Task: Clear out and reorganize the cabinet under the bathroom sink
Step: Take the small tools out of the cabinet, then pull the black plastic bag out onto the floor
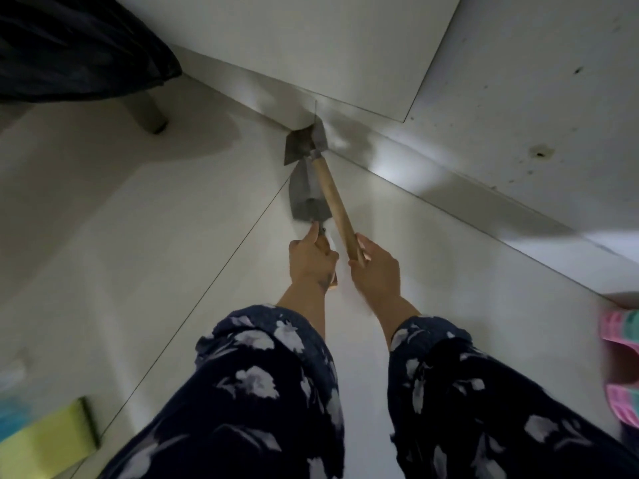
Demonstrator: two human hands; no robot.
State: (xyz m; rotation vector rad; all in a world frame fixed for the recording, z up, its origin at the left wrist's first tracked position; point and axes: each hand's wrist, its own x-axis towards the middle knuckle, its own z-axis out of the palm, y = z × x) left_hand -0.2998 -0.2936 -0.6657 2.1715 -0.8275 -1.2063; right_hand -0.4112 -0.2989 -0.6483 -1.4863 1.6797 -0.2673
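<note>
Two small garden trowels with grey metal blades and wooden handles are held out over the pale tiled floor (173, 236). My right hand (375, 271) is shut on the end of the long-handled trowel (333, 198), whose blade (304, 145) points into the corner where floor meets wall. My left hand (311, 261) grips the handle of the second trowel (306, 193), its blade just below the first one. Both arms wear dark floral sleeves.
A dark cloth (79, 46) hangs at the top left above a grey round leg (148, 114). A yellow-green sponge-like item (52, 440) lies at the bottom left. A pink striped object (622, 368) sits at the right edge. White walls (345, 46) close the corner.
</note>
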